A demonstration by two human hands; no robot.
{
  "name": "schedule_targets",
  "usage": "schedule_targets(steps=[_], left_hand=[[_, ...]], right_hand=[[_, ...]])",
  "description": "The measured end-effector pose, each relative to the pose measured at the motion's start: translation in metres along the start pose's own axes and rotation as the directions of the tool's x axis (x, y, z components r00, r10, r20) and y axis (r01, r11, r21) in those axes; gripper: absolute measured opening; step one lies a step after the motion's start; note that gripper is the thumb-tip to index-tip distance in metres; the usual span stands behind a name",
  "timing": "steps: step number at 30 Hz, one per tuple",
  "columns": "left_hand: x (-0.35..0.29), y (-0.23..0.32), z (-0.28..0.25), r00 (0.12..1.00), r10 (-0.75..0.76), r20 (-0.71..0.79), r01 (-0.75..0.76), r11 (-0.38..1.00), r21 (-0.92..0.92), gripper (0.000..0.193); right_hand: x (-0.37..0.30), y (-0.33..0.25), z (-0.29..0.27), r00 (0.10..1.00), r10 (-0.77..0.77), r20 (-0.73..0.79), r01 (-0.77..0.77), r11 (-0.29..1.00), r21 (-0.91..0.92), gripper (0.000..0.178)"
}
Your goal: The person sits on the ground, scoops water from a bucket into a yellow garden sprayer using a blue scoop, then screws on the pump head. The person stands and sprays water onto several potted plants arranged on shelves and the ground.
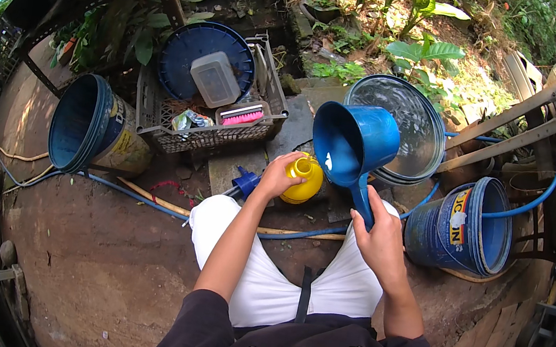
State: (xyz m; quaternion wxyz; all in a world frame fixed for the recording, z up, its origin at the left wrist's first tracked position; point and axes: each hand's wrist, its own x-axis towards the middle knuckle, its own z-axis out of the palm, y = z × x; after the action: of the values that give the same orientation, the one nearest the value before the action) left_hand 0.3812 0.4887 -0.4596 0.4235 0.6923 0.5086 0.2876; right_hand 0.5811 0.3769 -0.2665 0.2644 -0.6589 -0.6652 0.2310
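My left hand [280,176] is closed around a yellow bottle [306,185], whose round open mouth faces up. Just left of it, low by my knee, is a blue spray nozzle [246,181]. My right hand [379,237] grips the handle of a blue water dipper [372,140]. The dipper is tilted toward the bottle, its wide mouth turned left and a little water or shine showing inside. Bottle and dipper are close together, and I see no stream between them. Behind the dipper stands a round bucket filled with water [418,132].
A grey crate [177,139] holds a dark blue lid [180,55], a clear plastic tub [215,79] and a pink brush [242,117]. Blue buckets stand at left [103,128] and right [436,226]. A blue hose [308,234] crosses the dirt ground before me. Wooden bars [518,135] lean at right.
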Motion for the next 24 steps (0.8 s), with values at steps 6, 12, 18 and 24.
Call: schedule_targets(steps=[6, 12, 18, 24], left_hand=[[0.0, -0.001, 0.001, 1.0, -0.004, -0.005, 0.004, 1.0, 0.003, 0.059], [0.0, 0.0, 0.0, 1.0, -0.012, -0.008, 0.012, 1.0, 0.006, 0.059], [0.0, 0.001, 0.0, 1.0, -0.006, 0.001, 0.006, 1.0, -0.007, 0.058], [0.0, 0.0, 0.0, 1.0, -0.005, -0.01, 0.005, 1.0, 0.004, 0.057]], right_hand=[[-0.001, 0.0, 0.003, 1.0, 0.012, 0.008, -0.012, 1.0, -0.005, 0.046], [-0.002, 0.003, 0.006, 1.0, 0.005, 0.004, -0.005, 1.0, -0.008, 0.046], [-0.003, 0.002, 0.007, 1.0, 0.019, 0.02, -0.019, 1.0, -0.006, 0.046], [-0.004, 0.004, 0.012, 0.999, 0.023, 0.03, -0.023, 1.0, -0.015, 0.046]])
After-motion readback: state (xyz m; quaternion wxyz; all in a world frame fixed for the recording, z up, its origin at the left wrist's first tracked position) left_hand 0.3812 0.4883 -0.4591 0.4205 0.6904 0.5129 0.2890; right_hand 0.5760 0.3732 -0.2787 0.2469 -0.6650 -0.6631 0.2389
